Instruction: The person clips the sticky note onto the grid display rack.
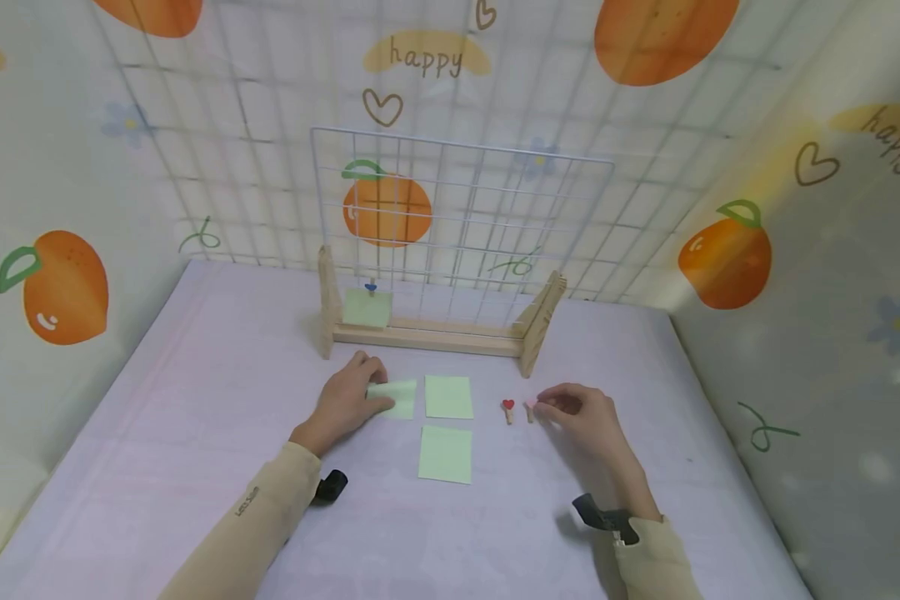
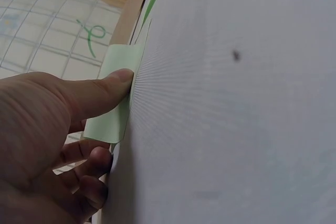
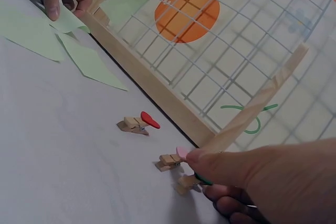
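Note:
My left hand (image 1: pixel 348 396) pinches a pale green sticky note (image 1: pixel 401 398), thumb on top, its free edge bending up in the left wrist view. Two more green notes (image 1: pixel 448 397) lie flat just to its right, one nearer me. My right hand (image 1: pixel 588 417) is low over the table with thumb and fingertips at the pink heart of a small wooden clothespin (image 3: pixel 170 160). A clothespin with a green heart (image 3: pixel 203 179) is partly hidden under that thumb. Left of them lies a red-heart clothespin (image 1: pixel 508 410).
Behind the notes stands a white wire grid (image 1: pixel 465 212) in a wooden base (image 1: pixel 427 338) with upright side pieces. A green note (image 1: pixel 366 308) hangs at its lower left from a blue-heart clothespin (image 1: pixel 371 287). A printed cloth wall (image 1: pixel 270 183) rises behind and at both sides.

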Motion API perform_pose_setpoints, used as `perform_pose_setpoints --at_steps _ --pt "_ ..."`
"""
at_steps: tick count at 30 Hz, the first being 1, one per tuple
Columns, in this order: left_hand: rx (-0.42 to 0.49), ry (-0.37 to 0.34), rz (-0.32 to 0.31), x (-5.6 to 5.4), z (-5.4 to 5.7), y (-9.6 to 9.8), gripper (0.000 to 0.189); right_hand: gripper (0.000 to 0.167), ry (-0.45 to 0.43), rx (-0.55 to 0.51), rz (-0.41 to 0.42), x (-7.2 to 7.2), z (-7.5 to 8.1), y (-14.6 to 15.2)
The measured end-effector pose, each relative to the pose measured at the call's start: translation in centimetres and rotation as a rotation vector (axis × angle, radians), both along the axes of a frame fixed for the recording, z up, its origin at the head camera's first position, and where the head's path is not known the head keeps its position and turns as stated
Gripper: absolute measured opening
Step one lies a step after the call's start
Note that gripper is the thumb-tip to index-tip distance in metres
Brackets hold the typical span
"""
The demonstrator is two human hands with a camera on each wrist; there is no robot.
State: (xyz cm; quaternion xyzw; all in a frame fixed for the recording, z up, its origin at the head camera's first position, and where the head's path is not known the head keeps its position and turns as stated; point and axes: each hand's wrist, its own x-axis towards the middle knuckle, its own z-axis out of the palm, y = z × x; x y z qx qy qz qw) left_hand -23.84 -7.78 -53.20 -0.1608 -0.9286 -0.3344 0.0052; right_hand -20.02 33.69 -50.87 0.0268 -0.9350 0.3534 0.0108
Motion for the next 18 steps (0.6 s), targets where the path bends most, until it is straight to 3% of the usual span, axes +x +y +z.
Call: perform_pose_setpoints --at_steps 6,11,18 --pt "0.044 -0.005 0.013 0.1 -0.06 -0.38 0.036 0.024 0.011 -0.026 0.043 -0.44 -0.5 -0.13" --pt "0.122 -0.032 0.036 0.05 -0.32 0.03 0.045 0.023 0.002 -0.002 0.033 -0.61 -0.73 0.26" --pt "0.204 -0.065 0.117 0.12 -0.37 0.58 0.065 0.019 -0.005 -0.005 0.05 -0.43 -0.82 0.75"
